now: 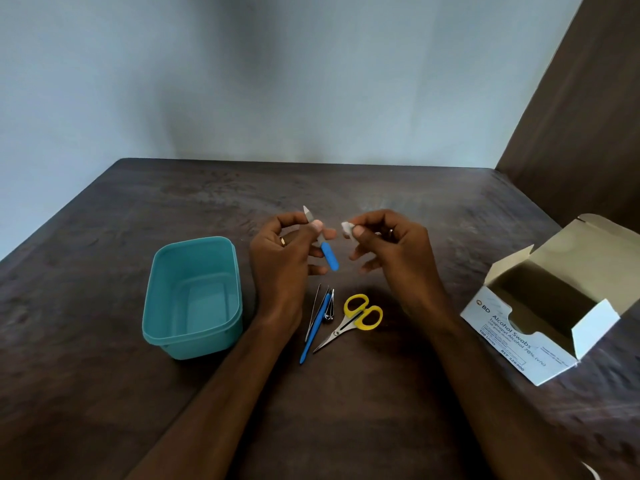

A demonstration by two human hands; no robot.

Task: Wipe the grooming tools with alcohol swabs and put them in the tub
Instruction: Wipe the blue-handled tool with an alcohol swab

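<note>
My left hand [287, 244] grips a nail file [329, 256] with a blue handle, its metal tip pointing up and away. A small white alcohol swab [347, 229] is pinched in the fingertips of my right hand [391, 244], a short gap from the file. The teal tub [149, 306] stands to the left of my left hand, nothing inside it. On the table below my hands lie yellow-handled scissors [360, 315], a blue-handled tool [313, 332], thin tweezers [312, 311] and nail clippers [330, 306], bunched together.
An open white box of alcohol swabs [512, 336] lies at the right on the dark wooden table [104, 393]. A pale wall runs behind the table, and a dark wooden panel [581, 116] stands at the far right.
</note>
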